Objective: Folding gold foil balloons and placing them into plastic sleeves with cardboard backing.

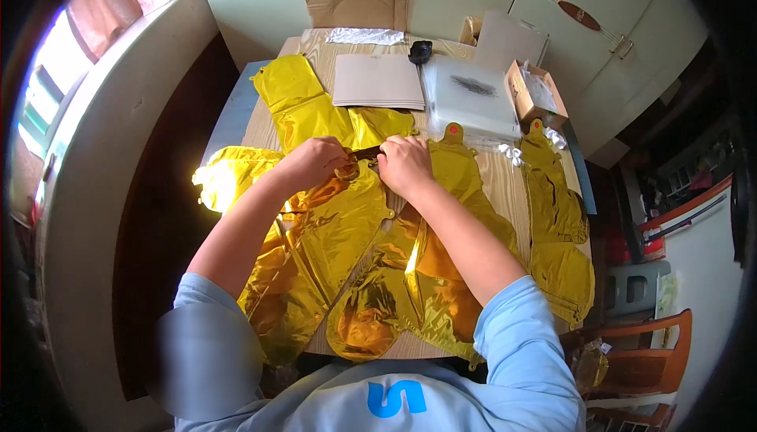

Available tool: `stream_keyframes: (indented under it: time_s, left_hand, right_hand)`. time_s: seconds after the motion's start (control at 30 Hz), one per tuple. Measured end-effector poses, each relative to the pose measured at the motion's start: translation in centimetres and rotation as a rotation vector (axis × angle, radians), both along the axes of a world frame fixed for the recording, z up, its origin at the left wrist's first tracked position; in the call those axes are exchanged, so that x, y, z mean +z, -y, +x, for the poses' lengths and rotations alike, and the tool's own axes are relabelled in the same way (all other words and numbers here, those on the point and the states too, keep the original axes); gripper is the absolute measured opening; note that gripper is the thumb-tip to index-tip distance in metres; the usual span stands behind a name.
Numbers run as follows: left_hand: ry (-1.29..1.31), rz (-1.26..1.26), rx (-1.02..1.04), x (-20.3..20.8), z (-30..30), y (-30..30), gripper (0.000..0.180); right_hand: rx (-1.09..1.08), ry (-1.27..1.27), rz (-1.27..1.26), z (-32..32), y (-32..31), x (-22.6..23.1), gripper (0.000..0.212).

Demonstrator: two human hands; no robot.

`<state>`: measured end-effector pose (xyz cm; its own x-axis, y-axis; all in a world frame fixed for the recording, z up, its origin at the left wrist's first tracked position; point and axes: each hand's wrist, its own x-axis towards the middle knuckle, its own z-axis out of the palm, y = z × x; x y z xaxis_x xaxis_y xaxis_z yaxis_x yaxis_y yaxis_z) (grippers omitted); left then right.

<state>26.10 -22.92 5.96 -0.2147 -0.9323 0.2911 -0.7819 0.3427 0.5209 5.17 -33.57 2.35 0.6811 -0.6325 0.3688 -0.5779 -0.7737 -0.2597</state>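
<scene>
Flat gold foil balloons lie across the wooden table. Over the top edge of the middle foil balloon (347, 227), my left hand (317, 162) is closed, its fingers curled on the foil. My right hand (404, 165) is closed too, in a pinch just to the right. Between both hands runs a short dark strip (367, 153), gripped at its two ends; I cannot tell whether it is a separate piece. Below my right forearm spreads another gold foil balloon (453, 235) with a round tab at its top. My fingertips are partly hidden.
Another foil balloon (296, 93) lies far left, and one more (552, 227) at the right edge. Behind are a stack of grey-beige sheets (378, 81), a small black object (420, 52), clear plastic bags (469, 97) and a cardboard box (536, 93). A wooden chair (639, 353) stands right.
</scene>
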Motion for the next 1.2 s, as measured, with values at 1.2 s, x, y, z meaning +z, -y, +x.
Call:
stream_keyframes:
  time_s: [1.2]
  left_hand:
    - [-0.252, -0.19, 0.761, 3.8, 4.0, 3.8, 0.027]
  right_hand:
    - [0.11, -0.146, 0.223, 2.2, -0.9, 1.5, 0.031]
